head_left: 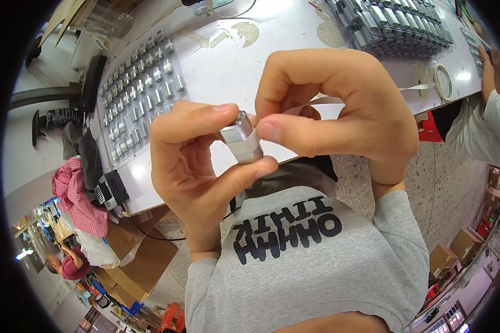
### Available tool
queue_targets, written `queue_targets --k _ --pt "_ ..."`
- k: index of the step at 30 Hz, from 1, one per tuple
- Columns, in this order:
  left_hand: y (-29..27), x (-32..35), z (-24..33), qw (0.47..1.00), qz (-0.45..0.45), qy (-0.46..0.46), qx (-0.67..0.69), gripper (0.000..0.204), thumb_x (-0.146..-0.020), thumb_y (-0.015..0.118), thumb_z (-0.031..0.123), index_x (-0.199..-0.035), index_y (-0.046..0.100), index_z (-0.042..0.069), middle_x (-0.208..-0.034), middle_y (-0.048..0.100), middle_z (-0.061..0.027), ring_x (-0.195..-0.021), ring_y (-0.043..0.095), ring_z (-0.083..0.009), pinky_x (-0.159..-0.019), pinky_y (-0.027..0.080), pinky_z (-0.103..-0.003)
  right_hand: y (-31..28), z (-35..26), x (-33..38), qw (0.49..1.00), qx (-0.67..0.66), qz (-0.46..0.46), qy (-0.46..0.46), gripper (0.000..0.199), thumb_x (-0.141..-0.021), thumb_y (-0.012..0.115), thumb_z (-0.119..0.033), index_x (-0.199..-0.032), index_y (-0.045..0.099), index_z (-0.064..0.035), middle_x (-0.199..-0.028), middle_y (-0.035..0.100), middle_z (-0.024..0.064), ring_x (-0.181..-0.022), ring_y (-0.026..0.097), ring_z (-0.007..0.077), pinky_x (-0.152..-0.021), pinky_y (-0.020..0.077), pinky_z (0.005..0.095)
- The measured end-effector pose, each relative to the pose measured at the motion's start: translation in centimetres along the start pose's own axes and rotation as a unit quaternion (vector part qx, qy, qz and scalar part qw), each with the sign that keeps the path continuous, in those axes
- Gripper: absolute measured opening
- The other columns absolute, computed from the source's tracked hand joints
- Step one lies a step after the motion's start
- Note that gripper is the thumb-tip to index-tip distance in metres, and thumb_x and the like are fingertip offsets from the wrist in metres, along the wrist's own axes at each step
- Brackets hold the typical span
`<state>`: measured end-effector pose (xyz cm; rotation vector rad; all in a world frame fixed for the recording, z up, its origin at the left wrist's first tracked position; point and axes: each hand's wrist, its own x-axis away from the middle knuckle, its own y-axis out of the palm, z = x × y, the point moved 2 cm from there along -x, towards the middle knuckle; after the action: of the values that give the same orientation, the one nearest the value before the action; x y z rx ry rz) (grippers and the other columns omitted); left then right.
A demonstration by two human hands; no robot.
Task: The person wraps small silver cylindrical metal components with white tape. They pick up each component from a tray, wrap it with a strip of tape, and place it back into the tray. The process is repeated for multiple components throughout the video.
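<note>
My left hand (186, 150) grips a small silver cylindrical motor (246, 147) by its two ends, between forefinger and thumb. A pale band of tape lies round the motor's middle. At the motor's right side, my right hand (361, 105) pinches a narrow whitish tape strip (330, 100) between thumb and fingers, its thumb tip up against the band. The strip runs behind my right hand and comes out toward a tape roll (443, 82) at the right of the table. My curled right fingers hide part of the strip.
Rows of similar motors (149, 82) stand in a clear tray on the left of the white table (228, 66). Stacked trays of motors (391, 25) rise at the back right. A black device (111, 190) sits at the left edge. Another person's arm (488, 75) is at far right.
</note>
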<state>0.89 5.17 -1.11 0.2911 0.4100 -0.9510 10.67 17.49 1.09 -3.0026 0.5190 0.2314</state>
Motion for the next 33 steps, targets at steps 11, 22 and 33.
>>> queue_targets --k 11,22,33 --pt "1.1 -0.1 0.1 0.987 -0.019 0.082 -0.139 0.051 -0.070 0.059 -0.011 -0.116 0.038 -0.007 -0.111 0.049 -0.0249 -0.098 0.054 -0.0272 -0.077 0.049 -0.030 0.1 0.9 0.0 0.992 0.057 0.055 -0.103 0.004 -0.074 0.057 -0.001 -0.074 0.053 0.0008 -0.063 0.054 0.0015 -0.054 0.049 0.0044 -0.046 0.0355 0.0169" --pt "0.9 0.2 0.7 0.980 0.000 -0.093 -0.179 0.030 -0.082 0.051 0.003 -0.110 0.044 -0.005 -0.090 0.061 -0.0139 -0.083 0.058 -0.0118 -0.075 0.043 -0.021 0.3 0.8 0.3 0.984 0.137 0.057 -0.100 0.007 -0.071 0.054 0.004 -0.075 0.051 -0.0001 -0.061 0.049 0.0016 -0.052 0.044 0.0057 -0.045 0.0353 0.0186" --pt "-0.1 -1.5 -0.4 0.977 -0.070 -0.203 -0.006 0.020 -0.071 0.050 -0.006 -0.091 0.053 -0.003 -0.078 0.061 -0.0062 -0.075 0.059 -0.0106 -0.069 0.046 -0.020 1.3 1.0 0.5 0.882 0.356 0.068 -0.301 0.022 -0.060 0.063 0.005 -0.078 0.051 0.0027 -0.066 0.049 0.0067 -0.051 0.043 0.0173 -0.044 0.0345 0.0275"
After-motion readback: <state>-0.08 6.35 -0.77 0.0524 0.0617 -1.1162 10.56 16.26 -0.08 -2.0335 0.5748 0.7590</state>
